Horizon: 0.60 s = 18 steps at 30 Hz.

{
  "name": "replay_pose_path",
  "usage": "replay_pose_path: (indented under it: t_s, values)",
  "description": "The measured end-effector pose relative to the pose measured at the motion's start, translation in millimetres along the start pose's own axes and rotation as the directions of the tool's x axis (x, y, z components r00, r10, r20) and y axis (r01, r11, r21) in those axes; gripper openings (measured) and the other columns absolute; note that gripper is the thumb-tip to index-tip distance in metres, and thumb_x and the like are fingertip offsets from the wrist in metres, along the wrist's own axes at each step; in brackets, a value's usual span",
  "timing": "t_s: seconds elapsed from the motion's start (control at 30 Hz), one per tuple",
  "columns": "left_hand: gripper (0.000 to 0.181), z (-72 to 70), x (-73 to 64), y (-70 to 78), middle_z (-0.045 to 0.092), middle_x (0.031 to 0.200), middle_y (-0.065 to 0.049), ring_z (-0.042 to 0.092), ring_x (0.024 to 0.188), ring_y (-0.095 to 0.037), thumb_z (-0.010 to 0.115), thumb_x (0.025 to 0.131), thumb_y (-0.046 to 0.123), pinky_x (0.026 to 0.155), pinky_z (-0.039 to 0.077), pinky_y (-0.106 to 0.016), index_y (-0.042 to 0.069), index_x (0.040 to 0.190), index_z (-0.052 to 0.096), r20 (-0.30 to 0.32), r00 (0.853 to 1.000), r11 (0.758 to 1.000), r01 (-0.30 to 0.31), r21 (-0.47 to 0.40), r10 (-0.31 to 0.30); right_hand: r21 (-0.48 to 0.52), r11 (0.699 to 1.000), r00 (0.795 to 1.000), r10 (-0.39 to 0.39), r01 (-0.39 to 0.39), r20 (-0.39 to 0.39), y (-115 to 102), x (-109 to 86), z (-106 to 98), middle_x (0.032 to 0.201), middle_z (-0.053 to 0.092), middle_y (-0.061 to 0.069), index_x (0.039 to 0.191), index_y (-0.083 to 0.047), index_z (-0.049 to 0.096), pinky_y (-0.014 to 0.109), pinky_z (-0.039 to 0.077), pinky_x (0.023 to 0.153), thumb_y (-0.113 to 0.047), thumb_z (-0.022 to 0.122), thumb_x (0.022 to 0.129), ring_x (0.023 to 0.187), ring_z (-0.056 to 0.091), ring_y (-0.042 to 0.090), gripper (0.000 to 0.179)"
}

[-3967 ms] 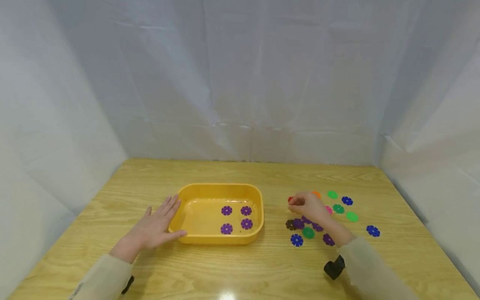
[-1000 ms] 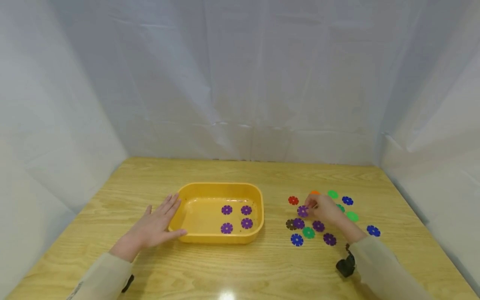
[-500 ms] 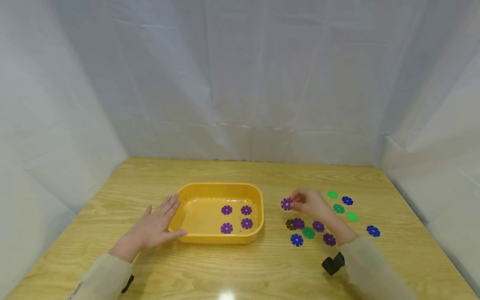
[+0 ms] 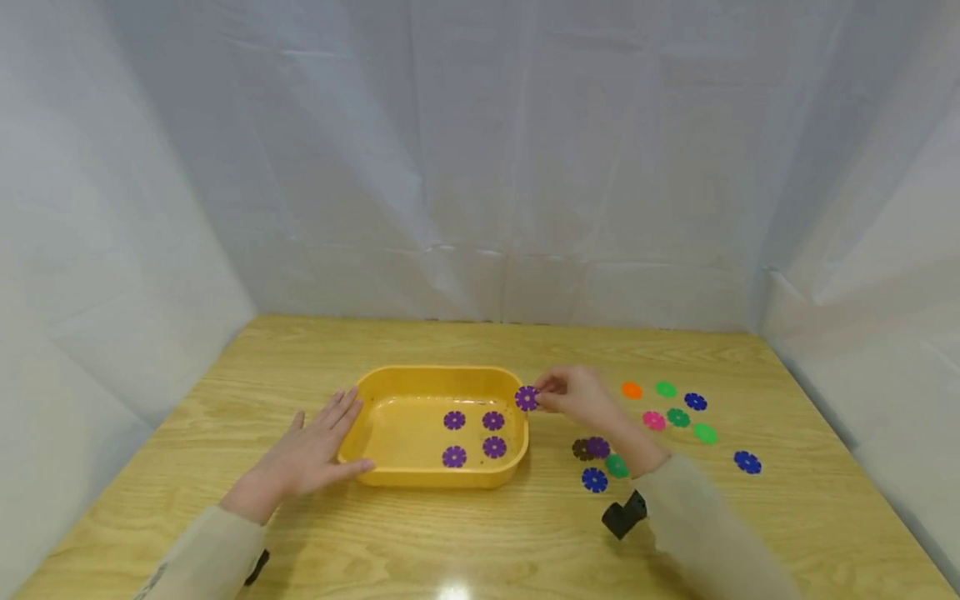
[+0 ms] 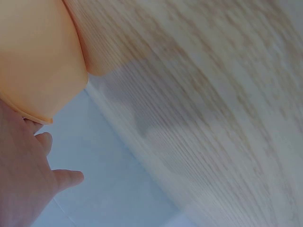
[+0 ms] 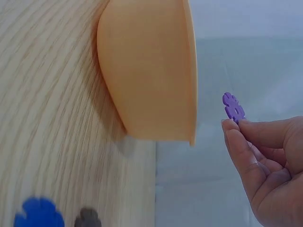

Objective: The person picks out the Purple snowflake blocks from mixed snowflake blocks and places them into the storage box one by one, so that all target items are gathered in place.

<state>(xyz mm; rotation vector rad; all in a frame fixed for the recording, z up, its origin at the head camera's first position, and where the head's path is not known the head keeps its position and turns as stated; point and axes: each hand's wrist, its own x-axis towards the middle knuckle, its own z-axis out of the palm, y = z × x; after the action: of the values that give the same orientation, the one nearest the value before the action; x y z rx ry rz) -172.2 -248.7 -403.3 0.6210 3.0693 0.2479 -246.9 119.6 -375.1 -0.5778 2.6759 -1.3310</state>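
Observation:
My right hand (image 4: 581,396) pinches a purple snowflake disc (image 4: 527,398) between thumb and fingertips. In the head view the disc overlaps the right rim of the yellow plastic basin (image 4: 438,478); the right wrist view shows this disc (image 6: 234,108) raised above the rim's level. My left hand (image 4: 311,454) rests with spread, straight fingers on the basin's left rim. Inside the basin, on its right half, lie several purple discs, one of them a front purple disc (image 4: 453,457). In the left wrist view, fingers of the left hand (image 5: 28,165) reach along the basin's edge.
Right of the basin, loose discs lie on the wooden table (image 4: 450,533): an orange disc (image 4: 632,390), a pink disc (image 4: 654,421), a brown disc (image 4: 582,450) touching a purple one, plus several green and blue discs. My right forearm covers part of this area. White sheeting (image 4: 480,208) encloses the table.
My right hand picked a purple disc from among the loose ones and carried it left to the basin's right rim. The left hand and the basin have stayed in place.

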Motion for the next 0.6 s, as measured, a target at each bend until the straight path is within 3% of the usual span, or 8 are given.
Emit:
replay_pose_path:
  t_s: [0.3, 0.6]
  values:
    - [0.088, -1.7, -0.1, 3.0, 0.010, 0.146, -0.017, 0.007, 0.132, -0.032, 0.044, 0.082, 0.059, 0.093, 0.010, -0.067, -0.002, 0.139, 0.019, -0.006, 1.000, 1.000, -0.002, 0.005, 0.003, 0.019, 0.995, 0.994, -0.097, 0.096, 0.051, -20, 14.5, 30, 0.073, 0.061, 0.007, 0.086, 0.004, 0.063, 0.025, 0.051, 0.057, 0.001, 0.063, 0.079, 0.064, 0.060, 0.014, 0.008]
    - [0.088, -0.6, 1.0, 4.4, 0.009, 0.146, -0.017, 0.007, 0.132, -0.032, 0.044, 0.082, 0.059, 0.093, 0.009, -0.066, -0.002, 0.139, 0.018, -0.001, 1.000, 1.000, -0.005, 0.002, 0.005, -0.030, 0.995, 0.990, -0.087, 0.091, 0.110, -29, 29.0, 63, 0.072, 0.060, 0.003, 0.085, 0.000, 0.064, 0.021, 0.049, 0.054, -0.002, 0.062, 0.081, 0.063, 0.058, 0.011, 0.005]
